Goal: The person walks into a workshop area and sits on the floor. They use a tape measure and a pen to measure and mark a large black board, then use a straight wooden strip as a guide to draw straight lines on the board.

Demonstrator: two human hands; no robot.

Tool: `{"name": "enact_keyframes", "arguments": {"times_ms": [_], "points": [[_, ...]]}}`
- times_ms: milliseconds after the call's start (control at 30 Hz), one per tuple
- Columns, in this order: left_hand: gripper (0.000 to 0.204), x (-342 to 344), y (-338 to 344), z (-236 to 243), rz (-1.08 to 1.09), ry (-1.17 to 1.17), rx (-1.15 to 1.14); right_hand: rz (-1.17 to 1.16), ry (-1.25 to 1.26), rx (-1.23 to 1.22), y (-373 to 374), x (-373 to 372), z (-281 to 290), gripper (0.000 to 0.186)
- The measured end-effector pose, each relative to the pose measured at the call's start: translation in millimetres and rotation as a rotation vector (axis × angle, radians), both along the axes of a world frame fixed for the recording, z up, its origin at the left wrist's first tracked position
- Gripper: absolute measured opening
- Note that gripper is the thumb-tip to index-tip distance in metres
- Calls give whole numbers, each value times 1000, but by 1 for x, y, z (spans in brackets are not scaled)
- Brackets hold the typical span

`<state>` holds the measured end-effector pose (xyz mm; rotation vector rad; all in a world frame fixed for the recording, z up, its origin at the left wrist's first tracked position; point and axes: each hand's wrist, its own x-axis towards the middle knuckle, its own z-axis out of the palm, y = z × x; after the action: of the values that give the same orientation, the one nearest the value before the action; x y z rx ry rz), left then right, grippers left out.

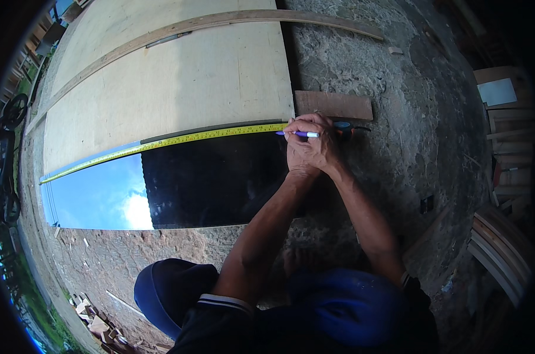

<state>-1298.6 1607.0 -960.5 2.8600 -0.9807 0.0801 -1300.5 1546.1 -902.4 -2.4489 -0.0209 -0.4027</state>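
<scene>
A yellow tape measure point(220, 133) is stretched along the far edge of a glossy dark sheet point(220, 177), whose left part mirrors sky and cloud. At the sheet's right end my two hands are close together, overlapping. My right hand point(325, 148) is closed on a purple pen point(300, 134) with a white end, its tip pointing left beside the tape. My left hand point(296, 156) is closed at the tape's right end, with some fingers hidden by the right hand. The orange-and-black tape case point(342, 125) shows just past my hands.
Pale plywood point(173, 82) lies beyond the dark sheet, with a long wooden strip point(191, 26) across it. A short reddish board point(332, 104) sits beside its corner. Curved wooden pieces point(497, 253) stand at right; wood scraps point(96, 321) lie at lower left on the rough ground.
</scene>
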Motion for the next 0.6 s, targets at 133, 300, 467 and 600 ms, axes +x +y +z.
{"name": "enact_keyframes", "arguments": {"times_ms": [133,300,467,600], "points": [[45,1,2,3,6,77,-79,8,-17,-34,-2,0,0,10],[47,3,9,-1,6,188,-235,31,-51,194,-8,-1,12,19],[52,4,9,16,-15,168,-499,91,69,-6,-64,-15,30,36],[48,4,13,17,-32,159,-548,144,353,82,-82,-21,38,53]]}}
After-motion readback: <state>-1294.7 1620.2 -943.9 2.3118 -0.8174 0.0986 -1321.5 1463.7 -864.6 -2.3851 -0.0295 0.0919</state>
